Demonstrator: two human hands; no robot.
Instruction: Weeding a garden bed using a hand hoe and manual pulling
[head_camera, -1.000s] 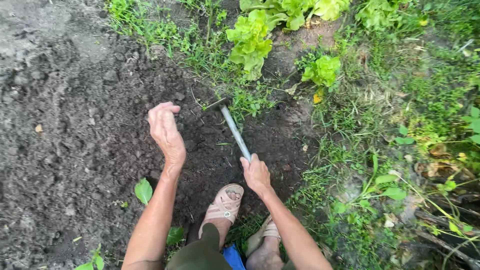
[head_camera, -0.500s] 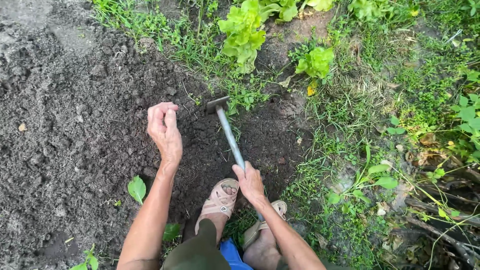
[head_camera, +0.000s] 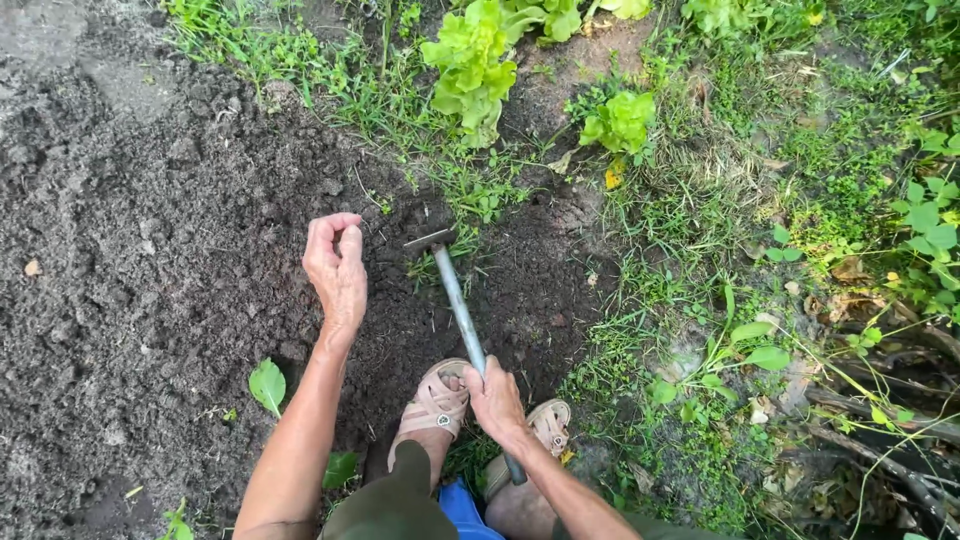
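Gripping a small hoe (head_camera: 455, 300) by its handle, the right hand (head_camera: 494, 395) is sitting above sandalled feet (head_camera: 436, 400), the blade now pulled nearer through dark soil (head_camera: 150, 250), short of weeds (head_camera: 480, 195) and lettuce (head_camera: 470, 65); the left hand (head_camera: 335, 265) is hovering loosely curled, holding nothing.

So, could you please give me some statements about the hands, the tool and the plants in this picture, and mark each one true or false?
1. The right hand grips the grey metal-handled hoe. True.
2. The left hand holds a green lettuce plant. False: it holds no plant and hovers, fingers curled, above the dark loose soil.
3. The hoe's blade is at the soil near the grass. True.
4. The person is barefoot. False: both feet wear beige strap sandals.
5. The light green lettuce plants grow beyond the hoe. True.
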